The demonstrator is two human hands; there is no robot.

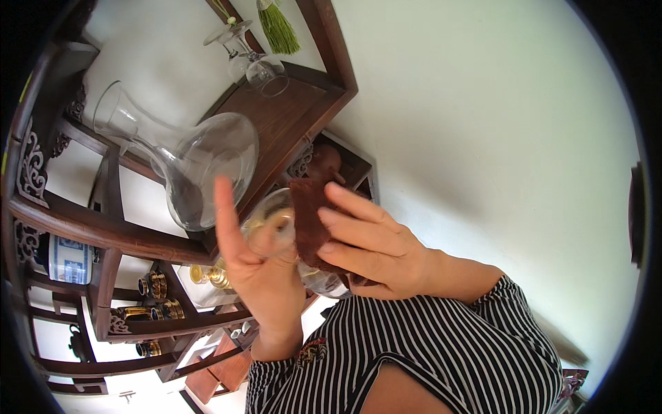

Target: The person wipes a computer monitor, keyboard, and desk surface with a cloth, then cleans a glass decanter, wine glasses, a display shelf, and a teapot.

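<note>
A clear stemmed glass is in front of my chest, partly hidden by cloth and fingers. My left hand holds it, with one finger pointing up and away from it. A dark brown cloth lies against the glass, gripped by my right hand. The cloth covers the middle of the glass, so its exact shape is hard to tell. Just beyond my left fingertip, a large glass decanter stands on the dark wooden shelf.
Upside-down stemmed glasses stand farther along the shelf, near a green tassel. Lower compartments hold a blue-and-white porcelain jar, dark and gold vessels and a brown rounded pot. A pale wall rises at the right.
</note>
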